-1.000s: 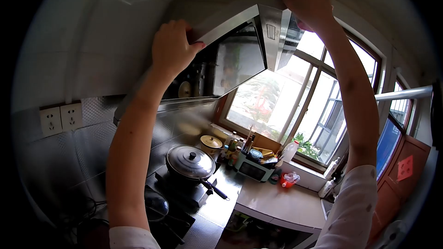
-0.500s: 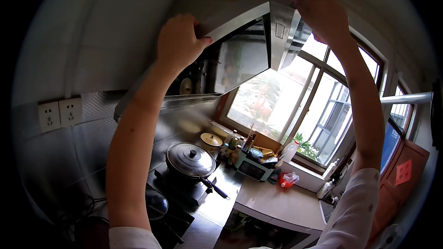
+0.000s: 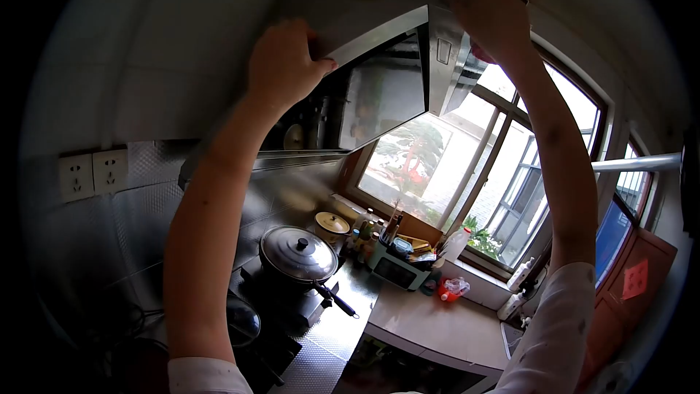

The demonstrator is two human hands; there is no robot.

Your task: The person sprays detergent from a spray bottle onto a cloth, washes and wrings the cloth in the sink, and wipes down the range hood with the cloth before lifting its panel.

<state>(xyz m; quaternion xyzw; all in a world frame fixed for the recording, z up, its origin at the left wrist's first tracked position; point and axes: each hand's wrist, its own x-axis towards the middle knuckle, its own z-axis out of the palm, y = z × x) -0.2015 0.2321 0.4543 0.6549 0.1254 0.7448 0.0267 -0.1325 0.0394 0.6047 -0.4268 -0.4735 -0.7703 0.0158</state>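
My left hand [image 3: 284,66] is closed over the front lip of a dark, glossy range hood [image 3: 383,91], its thumb lying along the metal edge. Higher up, my right hand [image 3: 492,18] reaches to the hood's right side with the fingers curled in. Shadow hides most of those fingers, and a reddish patch shows beneath them; whether they hold anything I cannot make out. Below the hood, a lidded frying pan [image 3: 299,252] stands on the stove [image 3: 321,346], its handle pointing toward the lower right.
A second pan lid [image 3: 243,321] sits nearer on the stove. Behind are a cream lidded pot [image 3: 332,224], several bottles and a green box [image 3: 397,268] full of utensils. A red container [image 3: 452,290] stands on the counter [image 3: 430,321] below the window [image 3: 503,168].
My right hand has shifted left and slightly down along the hood's side. My left hand keeps its place on the lip. The view has turned slightly.
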